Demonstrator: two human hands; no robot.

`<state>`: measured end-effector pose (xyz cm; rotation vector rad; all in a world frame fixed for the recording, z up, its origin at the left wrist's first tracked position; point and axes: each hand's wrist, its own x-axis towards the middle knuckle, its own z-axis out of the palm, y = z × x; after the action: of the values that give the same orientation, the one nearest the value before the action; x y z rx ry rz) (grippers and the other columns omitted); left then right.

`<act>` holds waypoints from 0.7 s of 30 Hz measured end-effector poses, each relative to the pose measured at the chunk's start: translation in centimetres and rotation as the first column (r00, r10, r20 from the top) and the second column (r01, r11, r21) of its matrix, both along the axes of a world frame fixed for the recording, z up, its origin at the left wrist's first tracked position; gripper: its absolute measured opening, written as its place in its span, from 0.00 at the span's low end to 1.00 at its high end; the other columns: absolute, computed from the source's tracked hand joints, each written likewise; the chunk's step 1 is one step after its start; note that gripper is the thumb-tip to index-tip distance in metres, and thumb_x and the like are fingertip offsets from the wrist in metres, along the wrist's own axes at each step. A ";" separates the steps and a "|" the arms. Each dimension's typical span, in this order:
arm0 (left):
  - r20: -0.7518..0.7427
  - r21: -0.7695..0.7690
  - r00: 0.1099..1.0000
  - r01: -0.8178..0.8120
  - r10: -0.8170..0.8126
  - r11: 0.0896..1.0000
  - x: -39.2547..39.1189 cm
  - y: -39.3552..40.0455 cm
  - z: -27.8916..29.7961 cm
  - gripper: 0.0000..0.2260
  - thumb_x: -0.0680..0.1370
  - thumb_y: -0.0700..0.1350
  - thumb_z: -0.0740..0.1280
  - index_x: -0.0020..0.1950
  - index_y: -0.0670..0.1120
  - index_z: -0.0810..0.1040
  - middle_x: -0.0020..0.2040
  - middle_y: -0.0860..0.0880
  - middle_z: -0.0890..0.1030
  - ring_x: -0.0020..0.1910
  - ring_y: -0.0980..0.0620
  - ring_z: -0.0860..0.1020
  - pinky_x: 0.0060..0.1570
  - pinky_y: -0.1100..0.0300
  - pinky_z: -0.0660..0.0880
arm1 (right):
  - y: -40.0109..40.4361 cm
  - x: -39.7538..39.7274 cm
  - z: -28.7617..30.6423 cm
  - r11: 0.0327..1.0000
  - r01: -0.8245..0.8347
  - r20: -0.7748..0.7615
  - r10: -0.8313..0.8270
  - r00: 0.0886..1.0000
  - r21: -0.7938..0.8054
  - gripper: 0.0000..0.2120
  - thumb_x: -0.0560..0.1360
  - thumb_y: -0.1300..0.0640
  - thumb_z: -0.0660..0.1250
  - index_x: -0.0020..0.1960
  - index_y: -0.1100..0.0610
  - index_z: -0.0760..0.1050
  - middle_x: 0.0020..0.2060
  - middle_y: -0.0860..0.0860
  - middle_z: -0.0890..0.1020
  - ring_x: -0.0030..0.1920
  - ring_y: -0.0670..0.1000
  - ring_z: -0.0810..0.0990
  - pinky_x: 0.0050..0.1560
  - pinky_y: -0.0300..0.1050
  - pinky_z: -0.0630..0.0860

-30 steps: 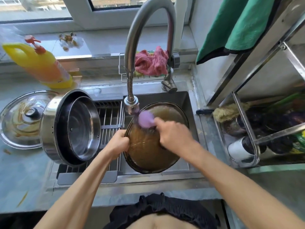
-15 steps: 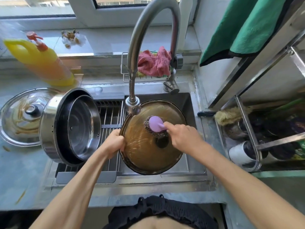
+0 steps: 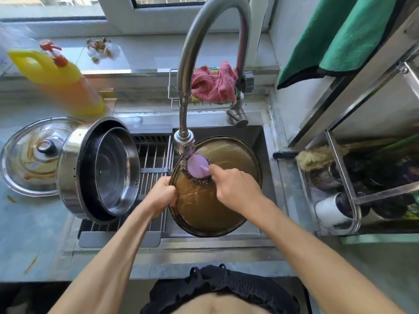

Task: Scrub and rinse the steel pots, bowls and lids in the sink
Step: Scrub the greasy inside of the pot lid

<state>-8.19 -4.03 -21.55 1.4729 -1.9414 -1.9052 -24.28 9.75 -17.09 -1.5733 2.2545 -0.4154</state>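
Observation:
A round brownish glass lid [image 3: 210, 207] with a steel rim stands tilted in the sink [image 3: 254, 132]. My left hand [image 3: 162, 196] grips its left rim. My right hand [image 3: 235, 189] holds a purple-handled steel-wool scrubber [image 3: 197, 169] pressed on the lid's upper left, just under the faucet head [image 3: 184, 143]. The lid's knob is hidden by my right hand. A steel pot [image 3: 74, 168] lies on its side on the drain rack, with a smaller steel bowl [image 3: 115, 171] nested inside. Left of it, another greasy lid [image 3: 29, 159] rests on the counter.
A yellow detergent bottle [image 3: 59, 80] stands at the back left. Behind the faucet [image 3: 204, 41], a wire caddy holds a pink cloth [image 3: 213, 85]. The slatted drain rack [image 3: 154, 164] covers the sink's left half. A steel shelf [image 3: 344, 182] with utensils and a green towel [image 3: 340, 35] stands right.
My right hand has moved the scrubber from the lid's centre up and left toward the faucet head, and now covers the knob. My left hand keeps its grip on the rim.

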 end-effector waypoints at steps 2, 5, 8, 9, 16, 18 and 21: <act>0.001 0.017 0.999 -0.036 0.036 0.999 0.4 -0.1 -0.3 0.23 0.60 0.19 0.51 0.21 0.47 0.64 0.25 0.47 0.66 0.26 0.50 0.66 0.25 0.64 0.60 | -0.6 -1.3 -0.5 0.999 0.040 -0.013 -0.040 0.999 -0.006 0.16 0.80 0.55 0.56 0.67 0.44 0.69 0.47 0.60 0.82 0.47 0.65 0.81 0.42 0.54 0.74; -0.028 0.107 0.989 -0.144 0.148 0.984 1.6 0.0 -0.2 0.13 0.53 0.25 0.56 0.25 0.44 0.66 0.27 0.46 0.67 0.27 0.49 0.68 0.29 0.62 0.62 | -0.8 -6.3 -3.0 0.937 0.337 0.061 -0.343 0.937 0.096 0.15 0.80 0.53 0.55 0.65 0.46 0.71 0.52 0.61 0.81 0.53 0.65 0.79 0.49 0.55 0.74; -0.053 0.188 0.966 -0.238 0.252 0.953 2.3 0.0 0.7 0.12 0.58 0.21 0.54 0.30 0.38 0.64 0.24 0.45 0.69 0.23 0.48 0.71 0.24 0.65 0.66 | -0.2 -7.7 -5.5 0.903 0.406 0.139 -0.424 0.895 0.142 0.12 0.81 0.53 0.55 0.59 0.49 0.74 0.52 0.59 0.82 0.53 0.63 0.79 0.50 0.54 0.75; -0.056 0.201 0.961 -0.256 0.272 0.945 2.3 -0.1 0.6 0.15 0.61 0.18 0.50 0.31 0.37 0.65 0.24 0.46 0.70 0.22 0.48 0.72 0.22 0.65 0.66 | -0.2 -7.7 -6.1 0.895 0.418 0.175 -0.442 0.880 0.155 0.12 0.81 0.54 0.55 0.58 0.51 0.75 0.52 0.59 0.82 0.53 0.63 0.79 0.50 0.53 0.74; -0.053 0.350 0.825 -0.512 0.563 0.784 3.8 -0.1 -1.9 0.14 0.52 0.23 0.51 0.32 0.33 0.69 0.35 0.39 0.75 0.35 0.38 0.77 0.35 0.55 0.76 | 1.8 -6.1 -9.0 0.829 0.502 0.229 -0.553 0.801 0.247 0.12 0.80 0.57 0.56 0.53 0.53 0.77 0.47 0.58 0.81 0.51 0.61 0.78 0.43 0.49 0.69; -0.087 0.384 0.798 -0.525 0.596 0.759 3.6 0.0 -2.0 0.17 0.51 0.24 0.51 0.36 0.33 0.70 0.39 0.38 0.75 0.39 0.36 0.78 0.40 0.50 0.79 | 2.6 -5.0 -9.3 0.830 0.492 0.228 -0.549 0.804 0.262 0.12 0.80 0.58 0.55 0.53 0.54 0.77 0.50 0.60 0.82 0.53 0.63 0.77 0.44 0.49 0.69; -0.129 0.419 0.769 -0.530 0.626 0.737 2.5 0.4 -1.5 0.16 0.52 0.25 0.53 0.37 0.32 0.71 0.40 0.37 0.77 0.42 0.35 0.80 0.46 0.46 0.80 | 4.3 -2.5 -8.8 0.858 0.447 0.209 -0.500 0.840 0.253 0.12 0.80 0.58 0.54 0.55 0.54 0.76 0.51 0.61 0.81 0.54 0.64 0.77 0.43 0.50 0.68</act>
<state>-5.70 -3.63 -23.03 1.5530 -0.8737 -2.0503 -26.75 14.09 -25.88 -0.7870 2.3648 -0.4847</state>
